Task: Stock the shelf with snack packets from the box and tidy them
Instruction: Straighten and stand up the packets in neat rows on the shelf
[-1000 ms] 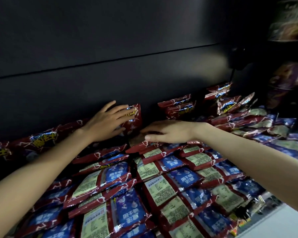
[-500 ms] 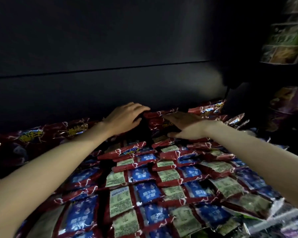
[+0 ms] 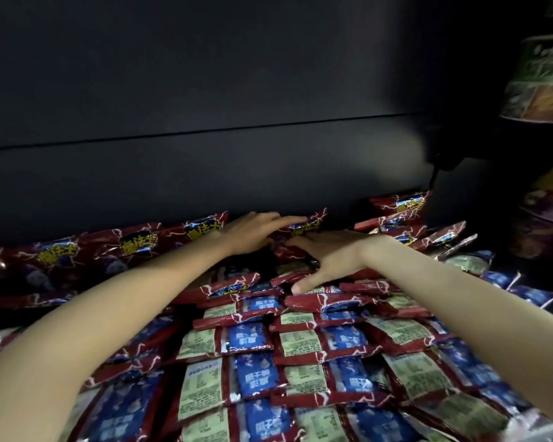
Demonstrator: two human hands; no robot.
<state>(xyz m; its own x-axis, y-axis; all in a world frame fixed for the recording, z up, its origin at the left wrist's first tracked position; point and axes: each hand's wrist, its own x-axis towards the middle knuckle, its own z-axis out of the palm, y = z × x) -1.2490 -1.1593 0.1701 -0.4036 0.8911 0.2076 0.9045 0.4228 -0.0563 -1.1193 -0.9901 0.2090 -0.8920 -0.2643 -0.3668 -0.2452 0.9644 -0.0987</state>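
Observation:
Red and blue snack packets [image 3: 304, 365] cover the shelf in overlapping rows, most lying back side up with pale label panels. A back row of red packets [image 3: 134, 247] stands leaning against the dark rear wall. My left hand [image 3: 256, 232] reaches to that back row, its straight fingers lying on the top of an upright red packet [image 3: 310, 223]. My right hand [image 3: 329, 255] lies flat with spread fingers on the packets just in front, thumb pointing down toward the rows.
The dark back panel [image 3: 205, 173] of the shelf rises right behind the packets. At the right, more red packets [image 3: 403, 205] are piled higher, and other goods [image 3: 543, 90] sit on neighbouring shelves. The shelf's front edge shows at bottom right.
Both hands have pushed further back toward the rear wall and come closer together. The left hand's fingers now lie over an upright packet; the view has shifted closer to the shelf.

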